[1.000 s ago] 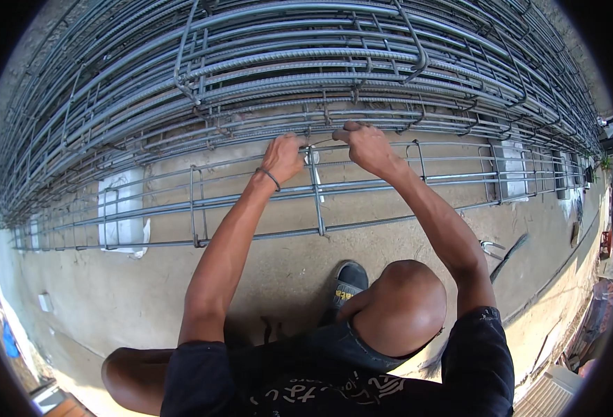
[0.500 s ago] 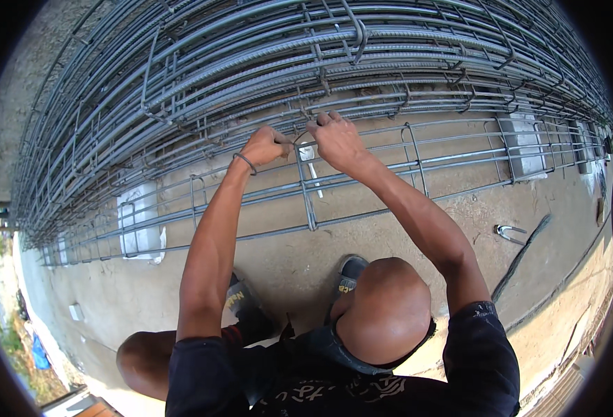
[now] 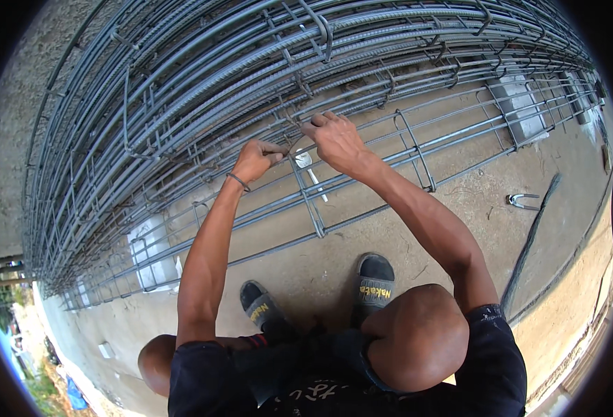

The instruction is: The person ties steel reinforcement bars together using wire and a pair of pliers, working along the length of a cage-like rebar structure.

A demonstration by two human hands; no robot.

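Observation:
My left hand [image 3: 254,160] is at the top of a narrow rebar cage [image 3: 315,215], its fingers pinched on a thin wire [image 3: 290,149] beside a crossing stirrup. My right hand [image 3: 335,144] is just right of it and higher, fingers curled on that wire; their exact grip is partly hidden. A white long-handled object [image 3: 313,182] lies under the cage on the floor, directly below my hands.
Stacked rebar cages [image 3: 223,83] fill the upper view. Pale blocks [image 3: 511,104] sit under the bars. Pliers [image 3: 522,201] and a long dark wire bundle [image 3: 532,243] lie on the concrete at right. My sandalled feet [image 3: 374,281] and bent knees are below.
The view has rotated, so the cages slant more steeply up to the right. My hands stay at the same junction, shifting a little leftward in view. Both sandals now show.

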